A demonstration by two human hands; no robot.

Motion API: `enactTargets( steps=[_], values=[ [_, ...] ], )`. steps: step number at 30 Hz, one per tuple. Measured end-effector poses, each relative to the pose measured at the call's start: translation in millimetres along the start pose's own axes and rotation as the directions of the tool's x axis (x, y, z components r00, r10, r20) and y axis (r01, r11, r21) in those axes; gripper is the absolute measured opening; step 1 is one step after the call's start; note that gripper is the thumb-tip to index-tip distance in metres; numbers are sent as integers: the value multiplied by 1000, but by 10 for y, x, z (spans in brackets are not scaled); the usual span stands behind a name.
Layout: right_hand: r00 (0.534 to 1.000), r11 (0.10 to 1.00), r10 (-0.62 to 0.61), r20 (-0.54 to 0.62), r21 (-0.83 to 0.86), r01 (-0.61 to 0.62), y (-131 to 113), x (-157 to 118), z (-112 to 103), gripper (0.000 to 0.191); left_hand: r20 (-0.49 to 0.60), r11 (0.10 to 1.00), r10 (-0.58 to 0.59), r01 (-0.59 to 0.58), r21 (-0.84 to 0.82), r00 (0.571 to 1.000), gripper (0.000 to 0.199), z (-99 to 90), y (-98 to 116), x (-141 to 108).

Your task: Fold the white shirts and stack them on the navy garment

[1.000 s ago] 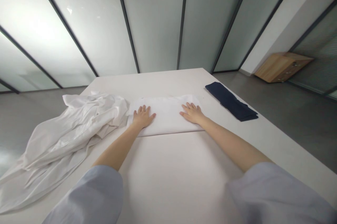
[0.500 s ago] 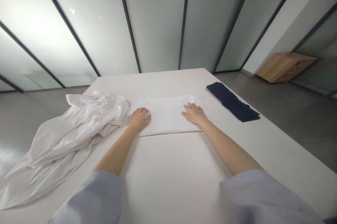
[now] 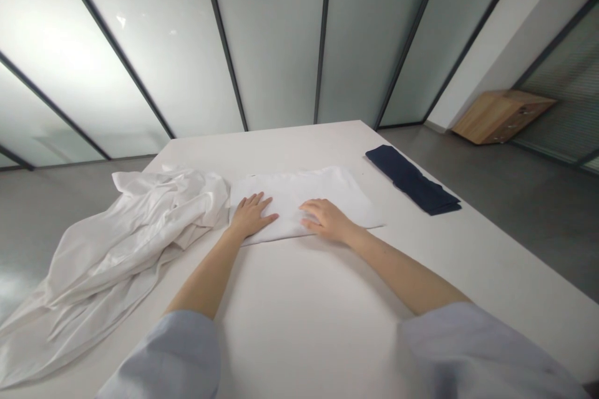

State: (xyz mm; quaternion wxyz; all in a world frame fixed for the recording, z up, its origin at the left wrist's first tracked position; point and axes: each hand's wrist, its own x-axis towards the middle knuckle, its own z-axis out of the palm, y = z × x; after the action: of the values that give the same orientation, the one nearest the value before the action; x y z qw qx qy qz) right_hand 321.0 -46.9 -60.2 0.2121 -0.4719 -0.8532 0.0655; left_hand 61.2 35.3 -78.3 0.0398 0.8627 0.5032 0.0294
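Note:
A folded white cloth (image 3: 290, 190) lies flat across the middle of the table. My left hand (image 3: 251, 216) rests on its left part, fingers spread, holding nothing. Near the cloth's front edge, right of its middle, is my right hand (image 3: 327, 219), palm down with the fingers apart and nothing gripped; whether it presses on the cloth is hard to tell. A crumpled white fabric (image 3: 154, 224) spreads over the table's left side and hangs past its edge. Toward the right edge lies a folded dark blue cloth (image 3: 414, 179).
The white table (image 3: 299, 318) extends under both forearms. Beyond its far edge stand frosted glass panels (image 3: 276, 37) with dark frames. A wooden cabinet (image 3: 498, 117) is on the grey floor at the far right.
My right hand has slid left and slightly nearer across the white cloth, uncovering its right end. My left hand has spread its fingers more and shifted slightly right.

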Motion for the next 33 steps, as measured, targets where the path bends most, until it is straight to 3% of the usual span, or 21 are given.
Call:
enactTargets(
  steps=[3,6,9,14,18,21,23,25,27,29,31,33],
  values=[
    [982,988,-153,114,51,148,-179,5,107,45,-37,993,-115,116,17,993,67,3,56,9],
    [986,996,-75,149,-27,80,-129,8,179,49,-66,982,-181,184,46,981,67,7,95,8],
    [989,996,48,143,-84,-36,14,25,183,50,-77,984,-162,167,66,984,65,-1,106,-9],
    [964,958,248,97,-169,-230,259,38,130,54,-58,998,-55,58,41,997,57,-87,206,-55],
    [888,878,452,80,-218,-427,480,10,104,59,-19,992,116,-114,50,993,45,-217,409,-72],
    [828,812,560,27,-220,-541,618,-12,108,63,49,967,250,-252,36,967,39,-341,522,-104],
    [789,770,614,-24,-203,-605,678,-20,121,67,98,950,308,-302,-78,946,37,-417,546,-140],
    [758,739,648,-71,-183,-648,710,-24,130,67,185,895,382,-313,-317,905,34,-457,532,-165],
    [740,718,662,-118,-183,-672,719,-27,121,62,238,794,426,-234,-561,873,37,-442,490,-155],
    [720,693,675,-158,-198,-693,712,-31,88,57,201,751,301,-102,-652,932,40,-371,424,-106],
    [686,653,705,-178,-214,-727,699,-34,38,52,39,813,13,12,-582,999,39,-264,340,-42],
    [646,609,742,-179,-225,-761,684,-33,-14,48,-137,896,-187,112,-430,973,36,-151,252,5]
  ],
)
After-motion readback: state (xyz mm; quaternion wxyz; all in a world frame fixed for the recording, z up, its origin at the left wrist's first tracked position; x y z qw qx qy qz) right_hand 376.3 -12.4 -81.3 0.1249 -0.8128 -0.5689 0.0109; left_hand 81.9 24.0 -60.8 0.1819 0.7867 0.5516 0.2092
